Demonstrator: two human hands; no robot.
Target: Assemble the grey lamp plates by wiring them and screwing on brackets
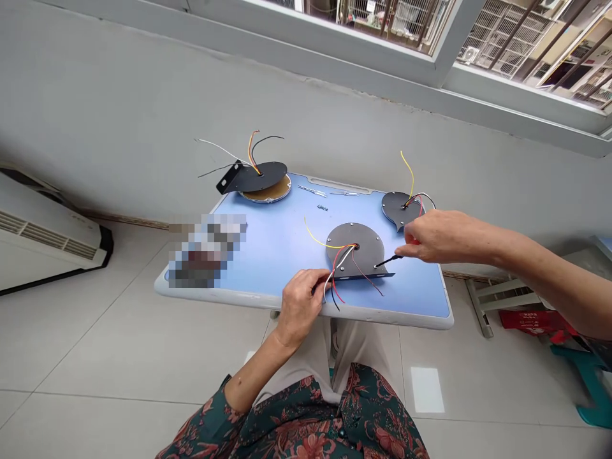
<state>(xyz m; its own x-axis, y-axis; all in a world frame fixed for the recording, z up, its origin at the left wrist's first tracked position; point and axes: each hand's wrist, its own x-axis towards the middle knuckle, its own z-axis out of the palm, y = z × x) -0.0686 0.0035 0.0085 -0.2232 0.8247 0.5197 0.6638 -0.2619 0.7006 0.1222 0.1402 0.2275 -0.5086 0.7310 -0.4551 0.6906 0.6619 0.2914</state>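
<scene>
A dark round metal plate with a bracket lies near the front of the blue tabletop. Red, white, black and yellow wires come out of its centre hole. My left hand is closed on the bundle of wires at the table's front edge. My right hand pinches a small screwdriver with a red handle, and its black tip points at the plate's bracket. A second dark plate with wires lies just behind my right hand.
At the back left, a third dark plate with wires rests on a brass-coloured disc. Small screws and thin clear pieces lie mid-table. A blurred patch covers the table's left part. A white appliance stands on the floor at left.
</scene>
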